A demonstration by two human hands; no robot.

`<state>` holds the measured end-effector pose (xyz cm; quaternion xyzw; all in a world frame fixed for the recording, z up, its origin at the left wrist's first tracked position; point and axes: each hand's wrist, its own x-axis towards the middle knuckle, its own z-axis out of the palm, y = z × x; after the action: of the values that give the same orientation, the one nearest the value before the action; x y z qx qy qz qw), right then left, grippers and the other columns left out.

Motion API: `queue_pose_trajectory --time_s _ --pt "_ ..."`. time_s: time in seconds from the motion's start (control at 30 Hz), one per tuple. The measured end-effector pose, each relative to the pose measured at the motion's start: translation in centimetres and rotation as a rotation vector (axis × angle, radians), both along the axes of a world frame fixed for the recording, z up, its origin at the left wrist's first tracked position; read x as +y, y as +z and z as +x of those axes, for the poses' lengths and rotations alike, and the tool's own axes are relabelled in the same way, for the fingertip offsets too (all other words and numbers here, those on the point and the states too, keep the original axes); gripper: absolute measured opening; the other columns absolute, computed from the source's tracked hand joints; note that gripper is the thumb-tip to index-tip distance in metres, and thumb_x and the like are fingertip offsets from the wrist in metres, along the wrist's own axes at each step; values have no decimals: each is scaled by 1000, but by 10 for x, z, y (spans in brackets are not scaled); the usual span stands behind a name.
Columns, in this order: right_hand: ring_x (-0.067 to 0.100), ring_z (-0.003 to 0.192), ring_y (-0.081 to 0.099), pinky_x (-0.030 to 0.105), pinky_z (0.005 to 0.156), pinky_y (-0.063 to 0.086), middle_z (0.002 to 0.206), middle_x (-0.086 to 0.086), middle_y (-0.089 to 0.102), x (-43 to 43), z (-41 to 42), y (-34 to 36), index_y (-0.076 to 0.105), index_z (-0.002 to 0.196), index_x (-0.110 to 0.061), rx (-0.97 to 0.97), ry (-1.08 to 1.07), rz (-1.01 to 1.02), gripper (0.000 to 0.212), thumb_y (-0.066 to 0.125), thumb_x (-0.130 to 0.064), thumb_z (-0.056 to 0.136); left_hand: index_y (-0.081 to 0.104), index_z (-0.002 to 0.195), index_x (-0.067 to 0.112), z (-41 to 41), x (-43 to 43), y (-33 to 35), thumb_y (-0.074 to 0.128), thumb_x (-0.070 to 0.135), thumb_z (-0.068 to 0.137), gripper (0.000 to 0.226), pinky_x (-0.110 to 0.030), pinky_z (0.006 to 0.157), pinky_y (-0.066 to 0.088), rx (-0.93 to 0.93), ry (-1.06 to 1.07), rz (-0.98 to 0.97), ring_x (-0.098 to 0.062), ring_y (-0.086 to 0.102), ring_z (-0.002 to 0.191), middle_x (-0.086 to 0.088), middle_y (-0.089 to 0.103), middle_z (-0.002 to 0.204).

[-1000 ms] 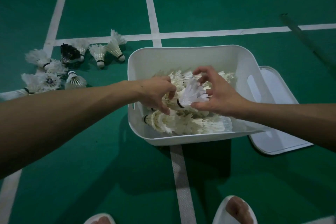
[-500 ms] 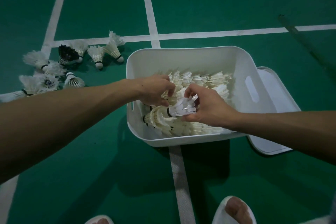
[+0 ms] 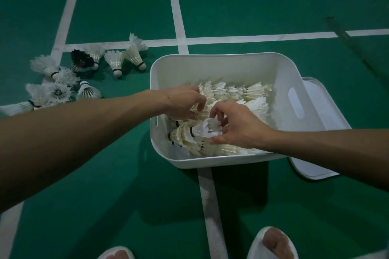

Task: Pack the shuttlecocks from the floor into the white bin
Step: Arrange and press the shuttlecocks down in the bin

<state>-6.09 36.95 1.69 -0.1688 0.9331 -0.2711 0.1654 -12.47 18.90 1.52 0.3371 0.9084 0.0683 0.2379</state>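
The right hand [image 3: 237,128] pinches a shuttlecock [image 3: 203,130] by its feather skirt with curled fingers [image 3: 214,109], low inside the white bin [image 3: 210,63] — long axis pointing left of them, cork toward the packed shuttlecocks [image 3: 183,139] that the left hand [image 3: 183,101] grips just beyond.

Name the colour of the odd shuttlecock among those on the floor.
Black: the odd shuttlecock is dark-feathered among white shuttlecocks. Head view shows it best.

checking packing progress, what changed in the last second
The right hand lowered its shuttlecock toward the person, onto the row at the near left of the bin; its fingers still hold the feathers. The left hand stays on the pile. Bin, lid and loose shuttlecocks have not moved.
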Motion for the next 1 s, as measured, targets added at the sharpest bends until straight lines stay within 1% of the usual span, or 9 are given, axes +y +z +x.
queue_pose_trajectory --time_s 0.1,0.2,0.33,0.4,0.47,0.57,0.7,0.87,1.0 --pt "3 71 52 31 70 54 87 -8 53 -7 0 -4 52 104 -25 -35 -1 -3 60 90 -38 59 61 113 20 1 0 1 58 33 92 25 -32 92 43 -9 -4 0 -19 49 106 -5 49 120" --pt "8 81 59 32 76 57 99 -3 59 -6 -1 -5 55 115 -23 -67 10 -21 71 91 -39 56 64 112 20 3 -1 5 56 31 93 23 -34 96 42 -15 9 23 -20 49 109 -4 50 121" --pt "14 92 63 31 81 57 111 -1 59 -1 -1 -5 52 127 -19 -131 41 -37 80 91 -36 58 62 99 19 13 -5 16 65 29 86 16 -26 87 41 23 3 149 -16 49 103 -3 51 116" --pt "15 93 64 32 82 57 113 -1 59 1 -4 -5 52 125 -20 -176 36 -63 76 90 -32 60 58 99 23 20 -3 20 74 36 78 30 -27 85 42 -14 -41 170 -15 48 101 0 49 112" --pt "13 92 65 30 82 58 113 -3 60 4 -6 -3 54 119 -22 -195 37 -70 67 89 -29 63 51 111 26 25 2 16 80 41 69 53 -26 85 41 -22 -84 104 -13 43 101 2 45 113" --pt "10 82 70 28 76 59 107 -6 63 12 -8 3 56 116 -25 -186 -6 -118 60 88 -22 65 33 133 27 31 7 3 80 45 66 84 -33 88 46 167 -201 -64 -17 38 109 -1 38 126" --pt "13 74 68 36 71 60 93 -6 65 29 -13 13 61 105 -24 -48 -98 -117 46 87 -20 67 31 132 26 32 8 -3 78 48 68 82 -32 91 46 255 -211 -94 -17 32 114 -2 32 133" --pt "17 108 49 34 93 45 122 0 52 50 -18 12 57 116 -26 133 -149 160 54 84 -28 70 37 129 26 25 8 -4 80 49 64 81 -39 106 36 213 -111 -76 -24 22 132 -5 15 147" --pt "31 128 31 42 102 36 138 6 35 57 -16 12 44 130 -29 45 -168 354 73 84 -25 69 34 130 27 25 8 -5 79 47 66 80 -42 103 41 184 -114 -83 -25 24 132 -2 14 149"
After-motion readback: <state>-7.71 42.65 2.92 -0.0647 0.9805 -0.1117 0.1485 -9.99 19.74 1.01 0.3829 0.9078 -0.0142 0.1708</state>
